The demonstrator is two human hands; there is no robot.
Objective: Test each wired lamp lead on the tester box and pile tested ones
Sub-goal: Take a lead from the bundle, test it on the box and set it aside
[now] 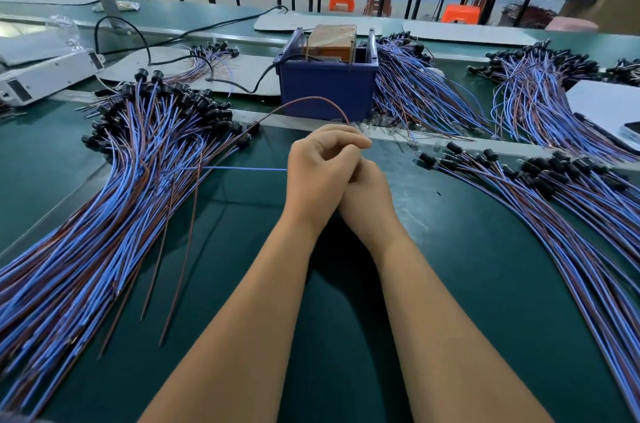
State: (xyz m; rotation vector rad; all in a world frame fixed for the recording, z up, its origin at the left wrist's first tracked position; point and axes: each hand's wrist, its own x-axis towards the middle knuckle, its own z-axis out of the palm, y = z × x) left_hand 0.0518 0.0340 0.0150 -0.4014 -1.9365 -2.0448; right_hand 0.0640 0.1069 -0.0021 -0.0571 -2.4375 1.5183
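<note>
My left hand [322,166] and my right hand [369,194] are pressed together at the middle of the green mat, the left lying over the right's fingers. My left fingertips pinch the brown wire of one lamp lead [304,99]. It arcs up and left to its black socket [245,140] at the edge of the left pile [138,159]. The lead's blue wire [242,169] runs behind my left hand toward the curled fingers of my right. The tester box [330,42] sits in a blue bin [325,90] just beyond my hands.
More bundles of blue and brown leads lie at the right [554,187] and behind it [422,90] [533,93]. Small glass bulbs [381,123] lie by the bin. A white unit [45,74] with black cables sits far left. White boards lie at the back.
</note>
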